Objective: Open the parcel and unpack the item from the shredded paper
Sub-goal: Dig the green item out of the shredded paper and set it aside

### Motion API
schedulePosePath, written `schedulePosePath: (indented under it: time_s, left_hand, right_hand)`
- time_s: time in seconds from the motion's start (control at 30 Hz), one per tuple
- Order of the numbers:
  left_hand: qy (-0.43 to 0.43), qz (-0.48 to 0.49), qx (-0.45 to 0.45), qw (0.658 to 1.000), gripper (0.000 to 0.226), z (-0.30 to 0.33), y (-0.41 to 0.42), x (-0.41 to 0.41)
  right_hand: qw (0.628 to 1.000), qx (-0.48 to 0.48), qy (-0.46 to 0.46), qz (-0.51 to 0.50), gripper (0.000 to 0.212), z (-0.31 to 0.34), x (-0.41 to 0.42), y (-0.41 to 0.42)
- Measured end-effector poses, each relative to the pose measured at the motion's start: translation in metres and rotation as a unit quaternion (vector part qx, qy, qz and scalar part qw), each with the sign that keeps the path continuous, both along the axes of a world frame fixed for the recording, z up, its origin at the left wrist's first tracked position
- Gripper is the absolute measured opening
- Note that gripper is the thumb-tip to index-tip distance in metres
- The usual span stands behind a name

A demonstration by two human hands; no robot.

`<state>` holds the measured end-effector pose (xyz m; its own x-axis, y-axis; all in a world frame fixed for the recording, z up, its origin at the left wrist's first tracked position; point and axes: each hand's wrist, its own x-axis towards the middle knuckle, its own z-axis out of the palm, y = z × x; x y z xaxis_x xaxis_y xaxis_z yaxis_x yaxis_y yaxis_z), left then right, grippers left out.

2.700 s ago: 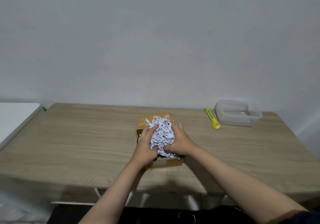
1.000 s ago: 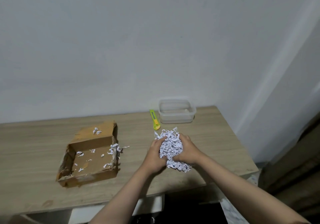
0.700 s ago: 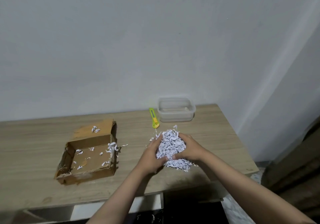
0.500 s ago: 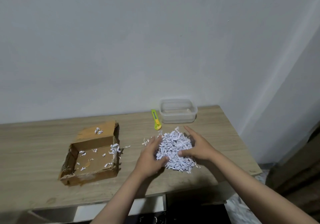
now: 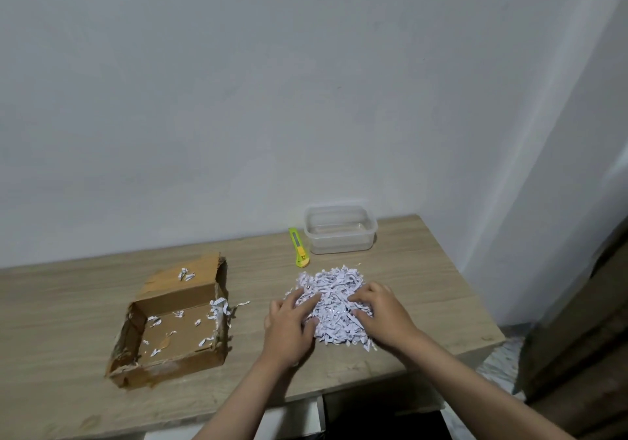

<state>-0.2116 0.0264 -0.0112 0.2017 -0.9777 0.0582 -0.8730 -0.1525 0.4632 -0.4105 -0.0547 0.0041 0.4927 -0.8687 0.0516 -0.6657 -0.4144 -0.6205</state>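
Pressing into shredded paper pile on table: left hand at pile's left edge, right hand at right edge, fingers spread, nothing grasped. Item not visible. One cardboard box left, holding few scraps. One cutter, one plastic container far side.

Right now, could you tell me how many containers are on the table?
2: the open cardboard box at left, and the clear plastic tub by the wall. None seem hidden.

Bare table surrounds the shredded paper; cutter and tub crowd behind.
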Motion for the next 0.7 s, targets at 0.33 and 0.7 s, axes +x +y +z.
schedulePosePath:
  time_s: [0.33,0.7]
  left_hand:
    - [0.025,-0.011,-0.108,0.994,0.046,0.013,0.019,-0.014]
    - [-0.044,-0.027,0.029,0.998,0.050,-0.028,0.039,0.000]
  right_hand:
    - [0.985,-0.112,-0.132,-0.027,0.019,0.010,0.008,0.022]
    - [0.999,-0.022,0.001,-0.026,0.023,-0.019,-0.014,0.036]
